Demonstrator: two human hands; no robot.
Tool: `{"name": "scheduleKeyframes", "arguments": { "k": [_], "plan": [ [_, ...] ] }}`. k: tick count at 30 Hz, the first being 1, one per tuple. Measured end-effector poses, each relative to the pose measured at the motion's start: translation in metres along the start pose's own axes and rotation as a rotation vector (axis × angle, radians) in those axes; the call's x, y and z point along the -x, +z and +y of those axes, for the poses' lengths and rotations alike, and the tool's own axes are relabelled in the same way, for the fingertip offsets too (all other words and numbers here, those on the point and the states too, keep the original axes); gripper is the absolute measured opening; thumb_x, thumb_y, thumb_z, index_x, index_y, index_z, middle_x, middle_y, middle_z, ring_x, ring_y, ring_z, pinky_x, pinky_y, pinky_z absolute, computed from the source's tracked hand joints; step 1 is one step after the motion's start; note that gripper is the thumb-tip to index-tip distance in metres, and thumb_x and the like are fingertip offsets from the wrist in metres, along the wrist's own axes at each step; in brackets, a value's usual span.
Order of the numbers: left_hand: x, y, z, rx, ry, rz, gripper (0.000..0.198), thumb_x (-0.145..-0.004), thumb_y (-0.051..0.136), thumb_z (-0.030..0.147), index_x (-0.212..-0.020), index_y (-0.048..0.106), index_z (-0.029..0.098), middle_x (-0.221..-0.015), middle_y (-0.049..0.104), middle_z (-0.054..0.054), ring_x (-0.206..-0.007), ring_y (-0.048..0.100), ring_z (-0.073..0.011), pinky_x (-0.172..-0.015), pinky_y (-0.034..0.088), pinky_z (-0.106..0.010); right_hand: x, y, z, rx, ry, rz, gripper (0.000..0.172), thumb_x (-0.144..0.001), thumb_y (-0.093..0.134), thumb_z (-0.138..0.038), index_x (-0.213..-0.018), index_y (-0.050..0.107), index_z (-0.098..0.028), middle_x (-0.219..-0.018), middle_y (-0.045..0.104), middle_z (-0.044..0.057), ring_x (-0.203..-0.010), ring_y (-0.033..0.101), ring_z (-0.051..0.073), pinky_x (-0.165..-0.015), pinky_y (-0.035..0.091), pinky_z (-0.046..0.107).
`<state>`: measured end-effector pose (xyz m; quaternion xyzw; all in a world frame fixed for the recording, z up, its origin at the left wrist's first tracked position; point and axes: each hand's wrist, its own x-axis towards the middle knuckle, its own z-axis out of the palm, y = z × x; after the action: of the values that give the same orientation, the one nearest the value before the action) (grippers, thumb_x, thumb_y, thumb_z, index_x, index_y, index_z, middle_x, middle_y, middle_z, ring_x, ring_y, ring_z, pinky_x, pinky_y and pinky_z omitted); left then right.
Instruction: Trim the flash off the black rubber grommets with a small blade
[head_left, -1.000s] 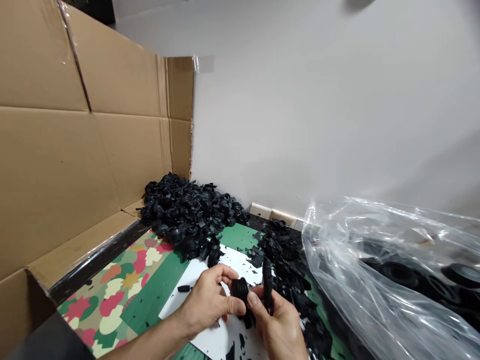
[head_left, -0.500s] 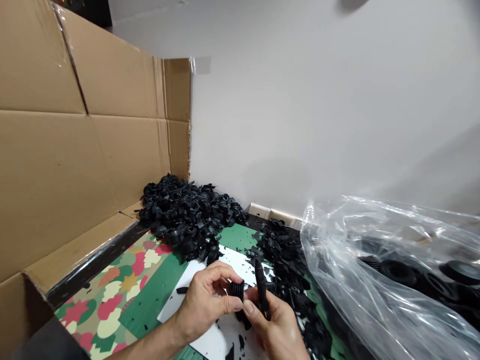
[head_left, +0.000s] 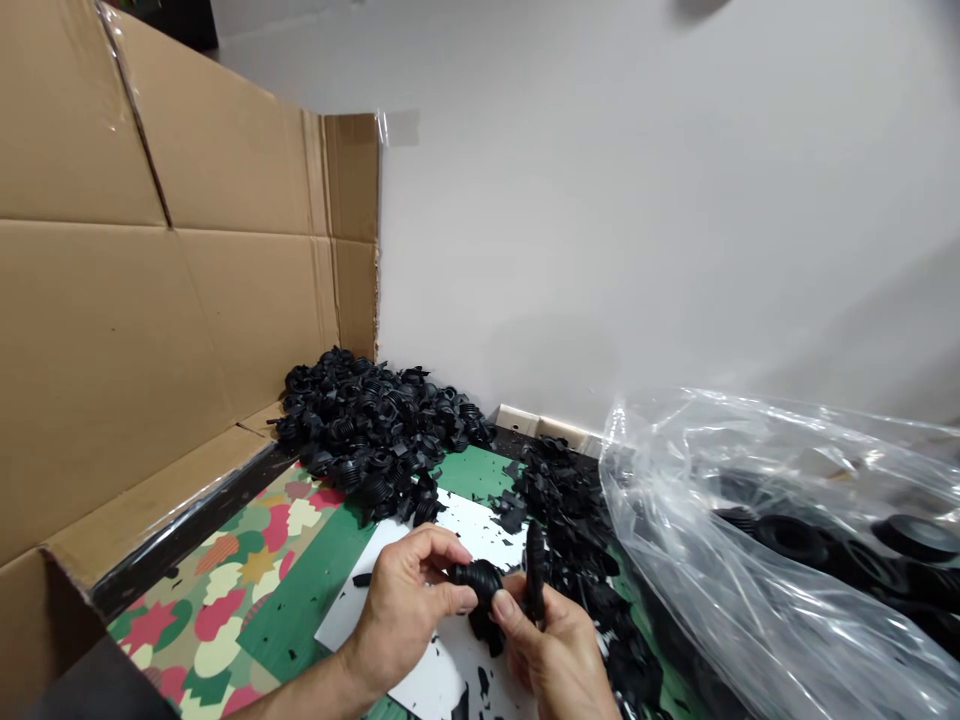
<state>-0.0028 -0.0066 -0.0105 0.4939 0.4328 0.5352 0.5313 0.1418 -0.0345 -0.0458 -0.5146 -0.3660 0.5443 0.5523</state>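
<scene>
My left hand [head_left: 405, 600] pinches a small black ribbed rubber piece [head_left: 478, 577], bellows-like, between thumb and fingers. The thumb of my right hand [head_left: 551, 650] presses against the other side of that piece. A dark elongated object [head_left: 535, 570] sticks up from between my right fingers; its kind is not clear. Below both hands lies a white sheet [head_left: 431, 675] strewn with black scraps. Behind my left hand rises a heap of black ribbed rubber pieces [head_left: 375, 420]. Beside my right hand is a pile of thin black scraps [head_left: 562, 500].
A cardboard wall [head_left: 247, 170] stands on the left, with a pale wall [head_left: 600, 200] at the back. A green and patterned mat [head_left: 300, 620] covers the surface. To the right, a clear plastic bag [head_left: 645, 480] holds black round rubber parts [head_left: 791, 537].
The ribbed piece has turned from upright to a tilted, more sideways position between my hands. The dark object in my right hand has shifted slightly right and down.
</scene>
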Motion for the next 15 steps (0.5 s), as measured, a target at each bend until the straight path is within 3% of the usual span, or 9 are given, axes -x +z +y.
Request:
{"name": "scheduleKeyframes", "arguments": {
  "k": [9,15],
  "plan": [
    [-0.0018,0.0002,-0.0031,0.065,0.085,0.003,0.021,-0.046,0.077,0.0,-0.058,0.07,0.017,-0.07,0.066,-0.001,-0.069,0.058,-0.0167,-0.062,0.045,-0.023,-0.0021,0.0007,0.0016,-0.001,-0.005,0.009,0.03,-0.061,0.077,-0.041,-0.057,0.06,-0.017,-0.042,0.034,-0.008,-0.039,0.024,0.006,-0.039,0.019,0.022],
    [-0.0025,-0.0001,-0.0027,0.087,0.094,-0.017,0.02,-0.047,0.077,0.0,-0.057,0.07,0.016,-0.071,0.066,-0.001,-0.07,0.059,-0.0159,-0.062,0.046,-0.022,-0.0026,0.0006,0.0018,-0.02,0.006,-0.003,0.036,-0.058,0.079,-0.047,-0.056,0.059,-0.017,-0.042,0.035,-0.008,-0.038,0.022,0.006,-0.038,0.018,0.022]
  ]
}}
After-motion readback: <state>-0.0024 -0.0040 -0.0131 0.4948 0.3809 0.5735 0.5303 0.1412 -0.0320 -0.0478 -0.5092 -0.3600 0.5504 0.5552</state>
